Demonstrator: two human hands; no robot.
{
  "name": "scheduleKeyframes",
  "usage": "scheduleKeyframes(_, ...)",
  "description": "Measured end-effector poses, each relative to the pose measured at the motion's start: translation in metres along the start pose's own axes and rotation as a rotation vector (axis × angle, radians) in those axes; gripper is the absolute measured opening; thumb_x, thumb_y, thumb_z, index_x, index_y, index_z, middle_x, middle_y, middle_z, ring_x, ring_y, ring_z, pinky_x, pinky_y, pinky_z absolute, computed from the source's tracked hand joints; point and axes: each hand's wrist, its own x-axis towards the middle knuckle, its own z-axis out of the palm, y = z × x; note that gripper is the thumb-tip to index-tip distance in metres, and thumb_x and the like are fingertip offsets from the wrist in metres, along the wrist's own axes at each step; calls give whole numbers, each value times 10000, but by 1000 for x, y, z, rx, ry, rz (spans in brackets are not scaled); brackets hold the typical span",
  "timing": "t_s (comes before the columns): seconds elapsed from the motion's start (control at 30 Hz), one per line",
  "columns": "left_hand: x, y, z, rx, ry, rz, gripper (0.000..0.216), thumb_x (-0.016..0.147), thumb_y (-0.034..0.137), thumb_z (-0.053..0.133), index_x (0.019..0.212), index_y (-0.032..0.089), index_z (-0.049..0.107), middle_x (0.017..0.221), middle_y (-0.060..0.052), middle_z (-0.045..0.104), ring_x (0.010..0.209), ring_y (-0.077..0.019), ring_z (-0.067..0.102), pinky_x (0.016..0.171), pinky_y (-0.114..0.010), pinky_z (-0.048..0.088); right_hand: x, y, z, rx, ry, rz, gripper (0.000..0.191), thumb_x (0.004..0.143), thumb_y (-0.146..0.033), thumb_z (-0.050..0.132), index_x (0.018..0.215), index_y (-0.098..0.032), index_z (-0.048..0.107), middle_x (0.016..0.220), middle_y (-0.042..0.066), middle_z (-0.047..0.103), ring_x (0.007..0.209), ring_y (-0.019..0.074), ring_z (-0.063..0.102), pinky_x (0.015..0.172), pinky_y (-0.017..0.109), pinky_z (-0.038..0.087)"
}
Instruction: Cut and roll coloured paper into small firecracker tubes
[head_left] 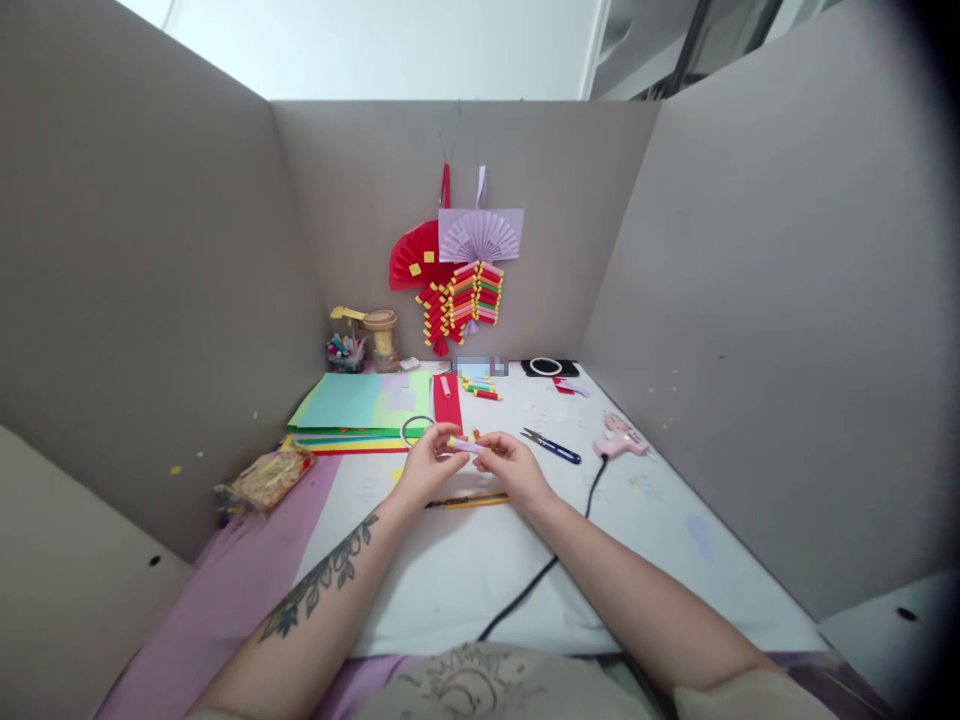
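Note:
A small rolled paper tube (pixel 463 444), pale purple with a yellow band, is pinched between both hands above the white tabletop (pixel 450 570). My left hand (pixel 426 464) grips its left end with closed fingers. My right hand (pixel 508 464) pinches its right end. Just below the hands lies a yellow pencil (pixel 472 501). A red paper strip (pixel 448 400) lies just beyond the hands.
Coloured paper sheets (pixel 352 405) lie stacked at the left. Blue-handled snips (pixel 551 446) and a pink glue gun (pixel 619 440) with a black cord lie at the right. Finished paper fans and firecracker strings (pixel 457 270) hang on the back cardboard wall. A plastic bag (pixel 266 480) lies at the far left.

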Motion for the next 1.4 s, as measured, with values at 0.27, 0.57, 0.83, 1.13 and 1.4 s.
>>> scheduleKeyframes(0.27,0,8,-13,71,24,-11,253,662,286,701,845,152,592,796,-21,589,742,-131,557,671,-234,444,-1,-5,0,43,-8,30,288,651,-392,707,805,-171,607,651,-5,603,568,109,565,549,236,466)
scheduleKeyframes(0.57,-3,10,-6,83,-63,-17,179,669,278,685,763,144,613,698,-8,606,663,-129,552,626,-233,422,-7,-9,4,-94,-67,-78,239,726,-375,638,879,-196,600,667,-15,574,555,105,512,555,246,445)
scheduleKeyframes(0.83,-2,-8,1,-205,-67,-122,268,693,375,689,800,134,640,714,-15,637,646,-109,567,663,-239,451,-13,-6,7,-236,-116,-222,239,788,-324,585,1003,-228,623,926,36,634,801,157,586,680,264,462)
scheduleKeyframes(1.13,-1,-14,2,-271,-24,-141,300,671,376,715,841,137,653,811,-44,670,727,-131,602,722,-256,489,-9,-1,4,-297,-87,-245,237,776,-313,585,995,-232,631,960,46,633,839,180,583,757,305,465)
scheduleKeyframes(1.4,0,-16,1,-302,8,-148,334,667,390,719,854,127,636,812,-50,667,729,-134,608,726,-262,498,-10,-4,4,-357,-89,-278,253,762,-249,574,1008,-245,633,880,23,630,722,150,560,646,260,439)
